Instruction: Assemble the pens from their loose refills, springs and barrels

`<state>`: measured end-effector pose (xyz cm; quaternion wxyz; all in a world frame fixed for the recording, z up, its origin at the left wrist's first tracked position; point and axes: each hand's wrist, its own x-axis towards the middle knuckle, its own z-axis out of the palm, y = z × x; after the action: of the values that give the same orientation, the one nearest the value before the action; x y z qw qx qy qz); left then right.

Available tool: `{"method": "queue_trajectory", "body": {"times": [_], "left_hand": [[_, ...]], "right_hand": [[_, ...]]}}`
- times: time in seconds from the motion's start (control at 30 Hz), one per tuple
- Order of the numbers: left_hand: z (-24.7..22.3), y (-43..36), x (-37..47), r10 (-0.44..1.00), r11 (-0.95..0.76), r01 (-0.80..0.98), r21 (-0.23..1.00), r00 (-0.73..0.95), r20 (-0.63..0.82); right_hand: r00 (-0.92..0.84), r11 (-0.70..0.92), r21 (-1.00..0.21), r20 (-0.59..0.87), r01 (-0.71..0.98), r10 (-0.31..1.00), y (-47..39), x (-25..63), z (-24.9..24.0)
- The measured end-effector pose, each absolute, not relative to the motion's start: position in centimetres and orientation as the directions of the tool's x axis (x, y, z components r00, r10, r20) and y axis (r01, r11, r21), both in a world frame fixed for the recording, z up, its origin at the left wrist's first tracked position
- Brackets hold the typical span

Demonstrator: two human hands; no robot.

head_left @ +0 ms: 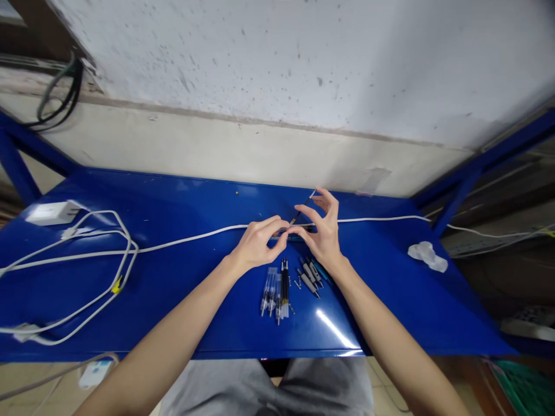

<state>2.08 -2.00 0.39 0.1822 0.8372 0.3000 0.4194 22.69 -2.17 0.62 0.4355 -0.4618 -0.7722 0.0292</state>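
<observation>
Over the middle of the blue table my left hand (262, 240) is closed, pinching the lower end of a dark pen refill (302, 208). The refill slants up to the right and has a pale upper end. My right hand (323, 228) curls around it with bent fingers, its thumb meeting my left fingertips. Any tiny part between the fingertips is hidden. Just below my hands lie several clear pen barrels (269, 292), and dark refills (284, 283) beside them. Grey pen grips (309, 277) with dark tips lie to their right, with small metallic pieces (297, 283) in between.
A white cable (195, 236) crosses the blue table (173, 306) behind my hands. Its loops and a white power adapter (54, 212) are at left. Crumpled white tissue (427, 255) lies at right. A wall (243, 144) rises behind the table, with blue frame bars at both sides.
</observation>
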Motion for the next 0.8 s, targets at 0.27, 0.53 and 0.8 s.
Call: {"method": "queue_trajectory", "body": {"times": [0.27,0.53,0.8], "left_hand": [[0.33,-1.92,2.36,0.676,-0.735,0.349,0.581,0.451,0.583],[-0.22,-1.69,2.44,0.691,-0.720,0.346,0.602,0.431,0.580],[-0.17,-1.68,2.43,0.707,-0.707,0.391,0.590,0.389,0.590]], "right_hand": [[-0.172,0.579,-0.422,0.686,0.698,0.707,-2.18,22.32,0.69],[-0.128,0.581,-0.333,0.781,0.742,0.611,-1.63,22.51,0.45],[-0.064,0.602,-0.329,0.841,0.727,0.537,-1.62,22.74,1.41]]}}
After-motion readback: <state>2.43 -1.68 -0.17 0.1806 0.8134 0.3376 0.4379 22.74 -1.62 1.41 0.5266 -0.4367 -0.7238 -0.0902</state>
